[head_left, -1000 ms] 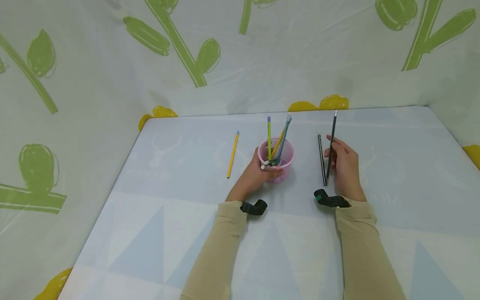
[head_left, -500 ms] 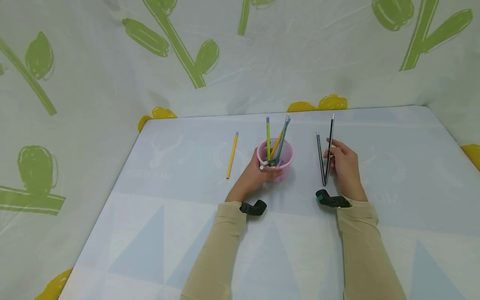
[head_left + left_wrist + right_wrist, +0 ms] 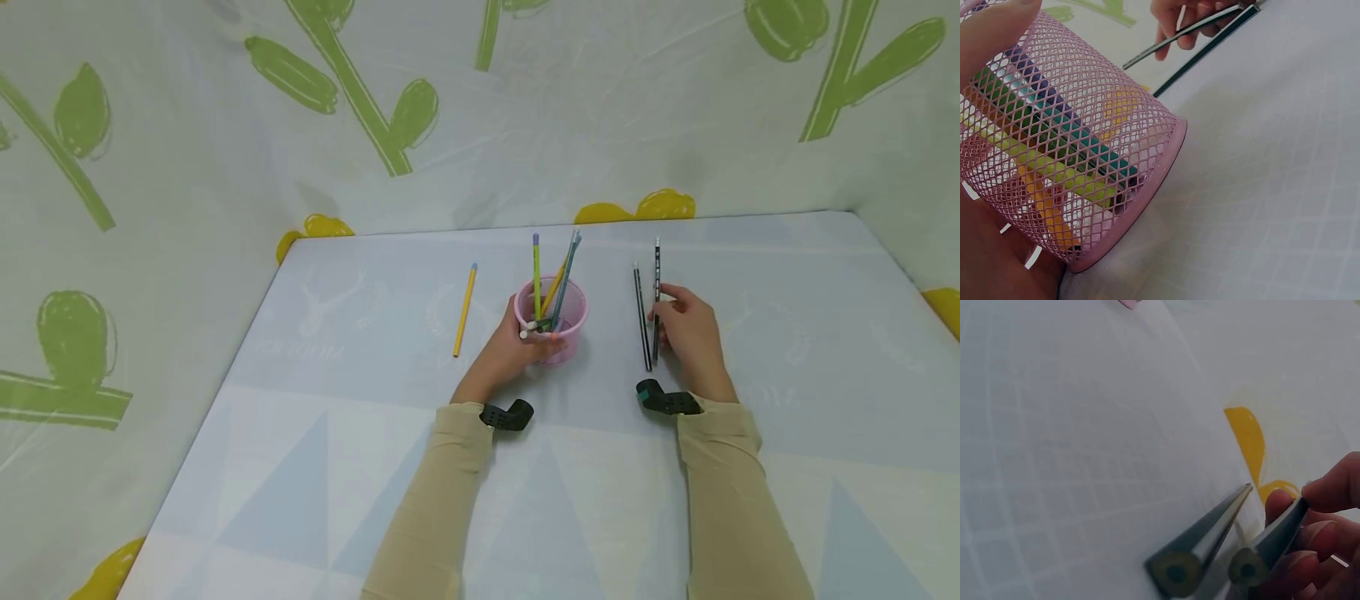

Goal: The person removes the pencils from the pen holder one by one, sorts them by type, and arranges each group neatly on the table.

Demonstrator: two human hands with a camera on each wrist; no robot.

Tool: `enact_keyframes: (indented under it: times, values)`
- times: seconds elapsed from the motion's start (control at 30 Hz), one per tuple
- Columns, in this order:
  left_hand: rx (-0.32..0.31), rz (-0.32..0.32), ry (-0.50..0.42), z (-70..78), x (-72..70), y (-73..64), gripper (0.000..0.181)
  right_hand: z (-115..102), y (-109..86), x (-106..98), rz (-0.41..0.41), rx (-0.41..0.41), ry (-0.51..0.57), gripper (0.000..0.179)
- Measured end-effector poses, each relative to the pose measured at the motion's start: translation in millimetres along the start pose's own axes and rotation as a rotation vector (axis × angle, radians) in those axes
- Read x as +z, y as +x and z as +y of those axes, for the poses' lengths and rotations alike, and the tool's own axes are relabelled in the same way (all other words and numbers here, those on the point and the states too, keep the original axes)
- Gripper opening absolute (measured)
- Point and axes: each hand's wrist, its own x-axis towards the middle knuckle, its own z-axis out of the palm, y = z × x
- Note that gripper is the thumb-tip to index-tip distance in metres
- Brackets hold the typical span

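Observation:
My left hand (image 3: 504, 352) grips a pink mesh pen cup (image 3: 573, 343) standing on the table, fingers and thumb round its side. Inside the cup are several pencils, among them a lime-green pencil (image 3: 537, 275) and a blue-green one (image 3: 567, 279); their lower ends show through the mesh (image 3: 1160, 134) in the left wrist view. To the right, my right hand (image 3: 692, 335) pinches a black pencil (image 3: 657, 271) between thumb and fingers. It is tilted low over the tabletop, almost parallel to another black pencil (image 3: 642, 321) lying just to its left. Both blunt ends face the right wrist camera.
Left of the cup lies a yellow pencil (image 3: 465, 312) with a blue end. The table (image 3: 285, 467) wears a pale cloth with blue triangles. Its back edge meets a wall covering (image 3: 540, 150) printed with green plants.
The black pencil in my right hand has come down and swung left, its far end lower and closer to the lying black pencil. My left hand and the cup stay put.

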Motion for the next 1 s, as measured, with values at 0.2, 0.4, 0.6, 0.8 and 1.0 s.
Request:
enact_keyframes:
  times: [0.2,0.4,0.6,0.8,1.0]
  values:
    - [-0.013,-0.001,-0.007,0.1,-0.5,-0.2,0.088,-2.3,-2.5,-1.7,-0.024,-0.018,-0.141,0.047]
    - [-0.038,-0.011,-0.002,2.5,-1.3,0.2,0.089,-3.5,-3.0,-2.5,-0.027,-0.031,-0.234,0.048]
    - [-0.061,-0.017,-0.008,4.6,-1.5,-0.3,0.09,-1.4,-1.7,-1.6,-0.029,-0.057,-0.31,0.047]
    - [-0.042,-0.007,0.0,3.5,-0.5,1.0,0.09,-0.5,-0.7,-1.1,-0.018,-0.077,-0.327,0.044]
    - [-0.054,-0.009,0.006,7.5,-0.7,-1.2,0.088,0.8,0.3,-0.5,-0.017,-0.059,-0.273,0.042]
